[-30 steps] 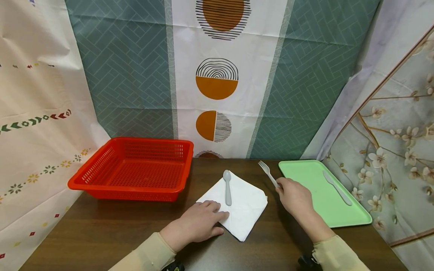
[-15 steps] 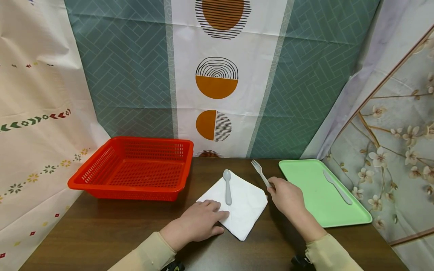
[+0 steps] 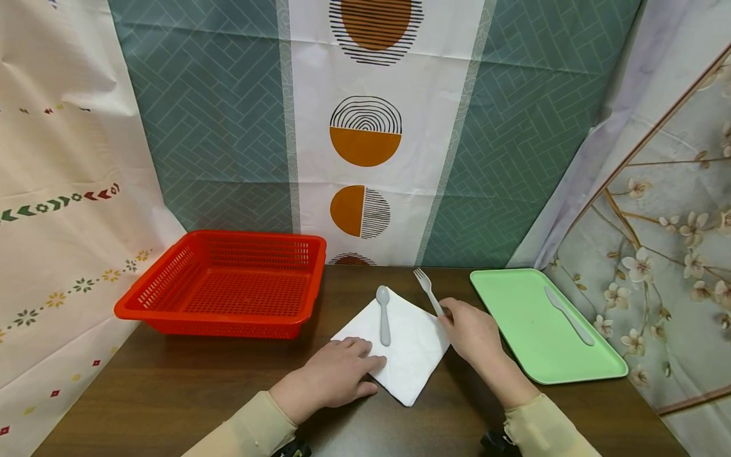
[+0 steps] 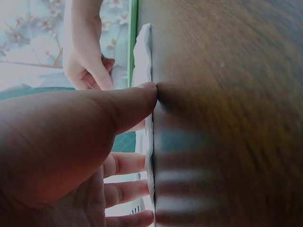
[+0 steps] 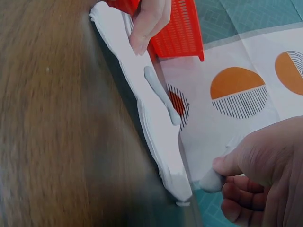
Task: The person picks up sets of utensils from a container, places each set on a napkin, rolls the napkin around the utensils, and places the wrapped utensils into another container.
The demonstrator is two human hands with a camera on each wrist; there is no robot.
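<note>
A white folded napkin (image 3: 408,355) lies turned like a diamond on the brown table, with a grey plastic spoon (image 3: 384,320) on top, bowl away from me. My left hand (image 3: 337,371) rests with spread fingers on the napkin's near left edge; in the left wrist view its thumb (image 4: 137,101) touches the table at that edge. My right hand (image 3: 471,330) pinches a grey plastic fork (image 3: 427,289) by its handle end, tines pointing away, over the napkin's right corner. In the right wrist view the handle end (image 5: 212,182) pokes out between thumb and curled fingers.
A red perforated basket (image 3: 305,304) stands at the back left. On the right a light green tray (image 3: 531,317) holds a grey plastic knife (image 3: 568,315). Patterned cloths (image 3: 365,209) hang behind and at both sides of the table.
My right hand has carried the fork leftward, from beside the green tray to the napkin's right corner. The left hand, napkin and spoon stay where they were.
</note>
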